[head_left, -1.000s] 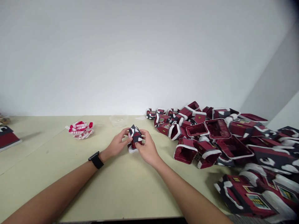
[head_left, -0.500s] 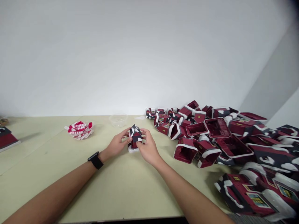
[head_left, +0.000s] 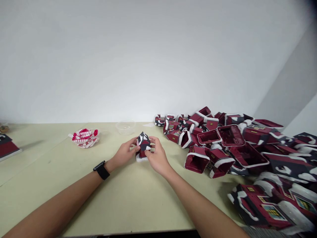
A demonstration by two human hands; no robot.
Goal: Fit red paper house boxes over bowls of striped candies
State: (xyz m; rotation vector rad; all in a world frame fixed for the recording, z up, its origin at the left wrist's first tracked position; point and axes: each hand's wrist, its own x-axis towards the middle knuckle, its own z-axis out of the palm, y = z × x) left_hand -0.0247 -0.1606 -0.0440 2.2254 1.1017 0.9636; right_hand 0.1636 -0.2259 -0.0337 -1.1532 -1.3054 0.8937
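A small dark-red model house [head_left: 143,148], with a black roof patched in white and a white base, stands upright on the table in front of me. My left hand [head_left: 125,153] grips its left side, and a bit of red-and-white striped piece [head_left: 136,141] shows by those fingers. On the other side my right hand [head_left: 158,155] is closed round the house, its thumb on the front wall. The far fingers of both hands are partly hidden behind the house.
A clear bowl of red-and-white striped pieces [head_left: 85,138] sits to the left; behind my hands is a clear plastic bowl [head_left: 125,127]. A large pile of model houses [head_left: 230,135] covers the right side. Another house [head_left: 8,147] stands at the far left on the pale table [head_left: 111,205].
Almost nothing differs. Both hands stay on the house in the same spot, with at most a very slight shift.
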